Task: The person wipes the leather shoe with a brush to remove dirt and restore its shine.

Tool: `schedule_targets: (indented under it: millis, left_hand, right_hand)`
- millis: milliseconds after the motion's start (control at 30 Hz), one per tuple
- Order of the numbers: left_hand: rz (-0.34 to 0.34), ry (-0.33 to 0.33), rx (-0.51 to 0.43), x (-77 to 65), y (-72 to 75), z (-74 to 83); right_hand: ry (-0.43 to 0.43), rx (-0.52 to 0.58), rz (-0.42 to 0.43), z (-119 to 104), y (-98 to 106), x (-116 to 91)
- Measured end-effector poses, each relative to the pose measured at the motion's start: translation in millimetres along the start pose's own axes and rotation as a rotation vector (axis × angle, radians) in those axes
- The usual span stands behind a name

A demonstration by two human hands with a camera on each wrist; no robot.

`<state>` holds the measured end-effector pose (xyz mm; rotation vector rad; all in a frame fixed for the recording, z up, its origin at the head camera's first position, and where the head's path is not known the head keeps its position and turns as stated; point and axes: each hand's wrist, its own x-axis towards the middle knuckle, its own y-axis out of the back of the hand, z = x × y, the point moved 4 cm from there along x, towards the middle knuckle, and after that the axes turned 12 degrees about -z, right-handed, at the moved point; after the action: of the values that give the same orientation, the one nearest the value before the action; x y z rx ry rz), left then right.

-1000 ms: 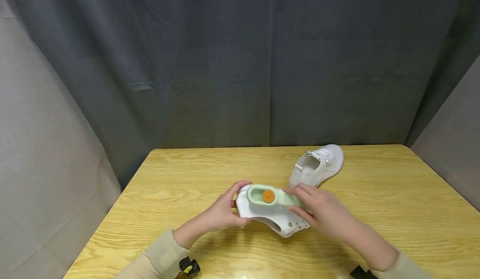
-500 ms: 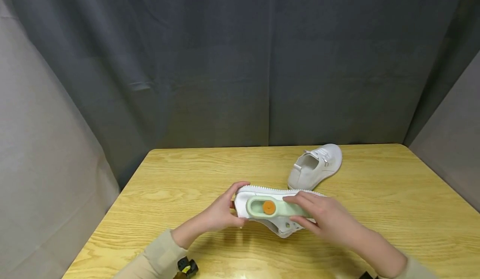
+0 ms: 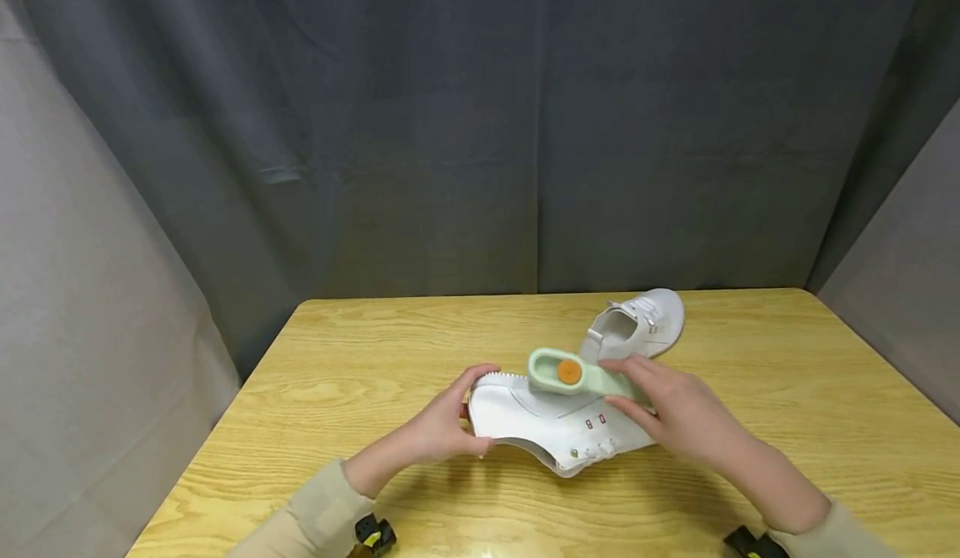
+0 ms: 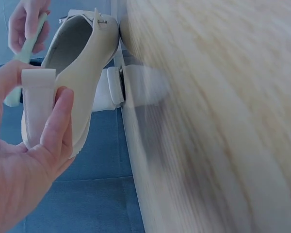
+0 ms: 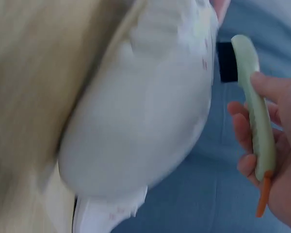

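A white lace-up shoe (image 3: 517, 412) is tilted on its side, sole edge away from me, toe to the right. My left hand (image 3: 442, 429) grips its heel, thumb near the opening and fingers at the sole; the left wrist view shows the heel (image 4: 39, 107) between them. My right hand (image 3: 678, 404) holds a pale green shoe brush (image 3: 592, 379) with an orange round button, over the shoe's upper side near the sole edge. Its dark bristles (image 5: 227, 62) face the shoe in the right wrist view; whether they touch it I cannot tell.
A second white shoe (image 3: 660, 316) lies behind on the wooden table (image 3: 390, 333), toe pointing to the back right. The brush partly overlaps it in the head view. A dark curtain (image 3: 420, 166) hangs beyond the table's far edge, with pale cloth at both sides.
The brush first came toward me over the shoe's side, then moved right and back toward the sole edge, uncovering red marks on the upper. The left hand and shoe stay nearly still.
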<state>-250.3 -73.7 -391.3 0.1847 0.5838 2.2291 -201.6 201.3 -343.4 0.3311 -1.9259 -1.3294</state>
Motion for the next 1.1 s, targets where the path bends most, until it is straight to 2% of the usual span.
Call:
schedule_targets:
  millis: [100, 167, 300, 467, 633, 733, 967, 1100]
  left_hand:
    - [-0.004, -0.002, 0.006, 0.0, 0.4, -0.8]
    - [-0.006, -0.001, 0.004, 0.2, 0.9, -2.5]
    - [-0.014, -0.006, -0.005, 0.3, 1.9, -4.4]
    - [-0.019, -0.015, -0.012, 0.9, 2.2, -3.0]
    - [-0.019, -0.006, -0.024, 1.3, 1.6, -1.1]
    - [-0.022, -0.008, -0.023, 1.4, 0.8, -0.3]
    - [-0.024, -0.008, 0.014, 1.3, 1.3, -1.4]
    - [-0.027, -0.001, 0.020, 1.3, 1.9, -1.7]
  right_hand:
    - [-0.086, -0.005, 0.014, 9.1, 9.3, -2.7]
    - [-0.087, 0.009, 0.020, 9.6, 11.4, -4.5]
    - [0.019, 0.031, 0.032, -1.5, 8.4, -7.1]
    - [0.147, 0.040, 0.005, -20.6, -2.7, -9.3]
    - [0.209, 0.022, -0.046, -31.8, -11.7, -10.4]
    - [0.171, 0.025, -0.062, -27.7, -11.5, -10.4]
    - [-0.026, 0.017, -0.037, 1.0, 1.9, -10.4]
    - [-0.063, -0.008, -0.001, 7.7, 9.9, -12.6]
